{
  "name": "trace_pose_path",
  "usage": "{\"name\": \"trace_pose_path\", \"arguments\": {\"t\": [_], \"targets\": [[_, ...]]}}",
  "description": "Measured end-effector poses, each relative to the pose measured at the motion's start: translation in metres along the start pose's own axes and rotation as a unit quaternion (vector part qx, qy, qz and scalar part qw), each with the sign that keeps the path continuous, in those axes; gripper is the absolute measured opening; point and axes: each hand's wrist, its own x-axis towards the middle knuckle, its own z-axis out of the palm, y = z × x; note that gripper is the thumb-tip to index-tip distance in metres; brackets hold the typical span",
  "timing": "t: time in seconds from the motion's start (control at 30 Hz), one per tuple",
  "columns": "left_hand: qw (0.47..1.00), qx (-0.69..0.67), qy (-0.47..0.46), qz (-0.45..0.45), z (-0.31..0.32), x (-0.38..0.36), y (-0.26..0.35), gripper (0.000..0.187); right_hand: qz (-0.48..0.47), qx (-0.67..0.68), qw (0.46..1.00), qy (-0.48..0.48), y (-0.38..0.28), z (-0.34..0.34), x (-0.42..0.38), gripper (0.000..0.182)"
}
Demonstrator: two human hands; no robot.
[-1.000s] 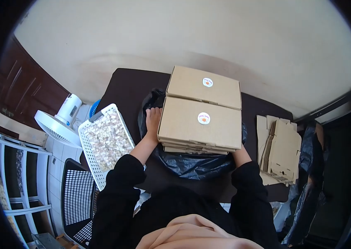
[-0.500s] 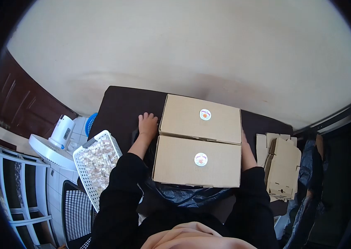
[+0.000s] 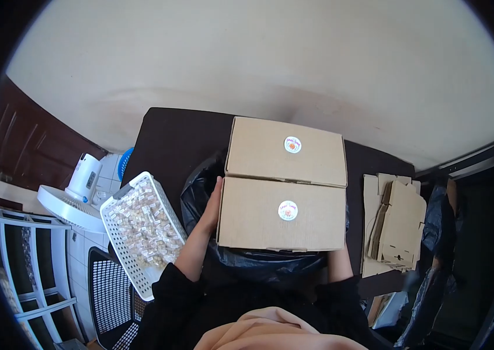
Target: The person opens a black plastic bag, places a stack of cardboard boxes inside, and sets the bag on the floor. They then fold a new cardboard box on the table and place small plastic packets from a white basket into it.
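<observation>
Two closed brown cardboard boxes lie end to end, a far one (image 3: 270,151) and a near one (image 3: 258,216), each with a round printed sticker on its lid. My left hand (image 3: 215,207) is pressed along the near box's left side, thumb toward the top edge and fingers partly hidden. At the near box's lower right corner, my right hand (image 3: 338,261) goes out of sight under or behind the cardboard; only the wrist part shows. A black plastic bag (image 3: 247,262) spreads around and beneath the boxes.
A white perforated basket (image 3: 111,227) full of small wrapped pieces stands left. Flattened cardboard boxes (image 3: 402,221) are stacked right on the dark tabletop (image 3: 165,134). Beyond the table's left edge are a white fan (image 3: 72,204) and a black mesh chair (image 3: 110,297).
My left hand has come from beside the far box to the near box's left side. My right hand has slid from the right side toward the near corner. More black bag shows.
</observation>
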Motion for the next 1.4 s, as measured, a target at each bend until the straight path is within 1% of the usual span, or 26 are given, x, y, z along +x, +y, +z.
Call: {"name": "trace_pose_path", "arguments": {"t": [0.07,0.3,0.4,0.43,0.47,0.53,0.57,0.6,0.67,0.7,0.73,0.8,0.87,0.93,0.97,1.0,1.03,1.07,1.1,1.13,1.2,1.23,1.27,1.3,1.33,1.4], "targets": [[1.000,0.003,-0.007,-0.021,0.004,-0.006,0.001,0.059,0.001,-0.023,1.000,0.001,0.004,0.007,-0.003,0.021],[0.992,-0.024,-0.086,0.088,0.011,-0.004,-0.019,0.061,-0.014,-0.110,0.994,-0.008,0.009,0.016,0.012,0.021],[0.984,-0.036,-0.112,0.134,0.013,-0.008,-0.026,0.062,-0.020,-0.147,0.989,-0.017,0.017,0.009,0.001,0.021],[0.988,-0.012,-0.109,0.112,0.012,-0.014,-0.027,0.063,-0.021,-0.161,0.986,-0.021,0.018,-0.001,-0.006,0.021],[0.988,-0.015,-0.105,0.113,0.011,-0.018,-0.031,0.063,-0.022,-0.175,0.984,-0.025,0.023,0.000,-0.001,0.021],[0.990,0.004,-0.086,0.114,0.015,-0.029,-0.040,0.062,-0.024,-0.202,0.979,-0.032,0.034,-0.015,-0.019,0.021],[0.990,-0.028,-0.094,0.100,0.018,-0.038,-0.042,0.060,-0.026,-0.215,0.976,-0.035,0.037,-0.023,-0.028,0.021],[0.990,-0.031,-0.092,0.100,0.009,-0.038,-0.059,0.060,-0.026,-0.229,0.972,-0.037,0.040,-0.026,-0.033,0.021],[0.987,-0.104,-0.117,0.021,-0.012,-0.029,-0.099,0.060,-0.029,-0.257,0.965,-0.041,0.046,-0.041,-0.050,0.021],[0.987,-0.060,-0.128,0.079,-0.002,-0.041,-0.088,0.060,-0.031,-0.271,0.961,-0.043,0.050,-0.043,-0.056,0.021],[0.987,-0.062,-0.126,0.080,-0.003,-0.045,-0.092,0.060,-0.033,-0.285,0.957,-0.044,0.052,-0.043,-0.056,0.021],[0.992,-0.050,-0.096,0.060,-0.004,-0.056,-0.107,0.061,-0.037,-0.311,0.949,-0.046,0.054,-0.060,-0.089,0.021],[0.993,-0.038,-0.090,0.065,-0.006,-0.065,-0.118,0.061,-0.042,-0.337,0.940,-0.047,0.062,-0.059,-0.082,0.021],[0.997,0.004,-0.076,0.009,-0.002,-0.083,-0.112,0.061,-0.045,-0.361,0.930,-0.049,0.067,-0.060,-0.087,0.021],[0.986,0.126,-0.071,0.081,0.002,-0.089,-0.103,0.061,-0.045,-0.372,0.926,-0.050,0.071,-0.065,-0.096,0.021],[0.986,0.127,-0.070,0.079,-0.002,-0.086,-0.105,0.061,-0.044,-0.384,0.921,-0.049,0.072,-0.061,-0.089,0.021],[0.977,0.162,-0.058,0.122,-0.007,-0.080,-0.109,0.060,-0.043,-0.395,0.917,-0.047,0.064,-0.067,-0.103,0.021],[0.965,0.197,-0.047,0.167,-0.012,-0.073,-0.111,0.059,-0.044,-0.406,0.912,-0.043,0.070,-0.048,-0.064,0.021],[0.952,0.253,-0.029,0.170,-0.014,-0.074,-0.095,0.056,-0.046,-0.419,0.906,-0.039,0.068,-0.043,-0.054,0.021],[0.964,0.198,0.042,0.172,-0.012,-0.073,-0.087,0.048,-0.049,-0.430,0.901,-0.035,0.071,-0.046,-0.051,0.022],[0.890,0.362,0.102,0.258,-0.007,-0.078,-0.067,0.052,-0.052,-0.453,0.890,-0.029,0.072,-0.066,-0.042,0.022],[0.890,0.363,0.100,0.258,-0.006,-0.075,-0.061,0.052,-0.052,-0.464,0.884,-0.026,0.072,-0.063,-0.043,0.022],[0.759,0.557,0.169,0.292,-0.005,-0.070,-0.056,0.053,-0.052,-0.475,0.878,-0.022,0.073,-0.057,-0.039,0.022],[0.582,0.716,0.229,0.309,-0.004,-0.065,-0.050,0.056,-0.053,-0.486,0.872,-0.020,0.074,-0.057,-0.035,0.022],[0.582,0.716,0.229,0.310,-0.004,-0.058,-0.042,0.056,-0.055,-0.497,0.866,-0.017,0.073,-0.070,-0.037,0.022],[0.571,0.766,0.199,0.217,-0.008,-0.044,-0.025,0.042,-0.060,-0.518,0.853,-0.014,0.074,-0.076,0.000,0.022]]}}
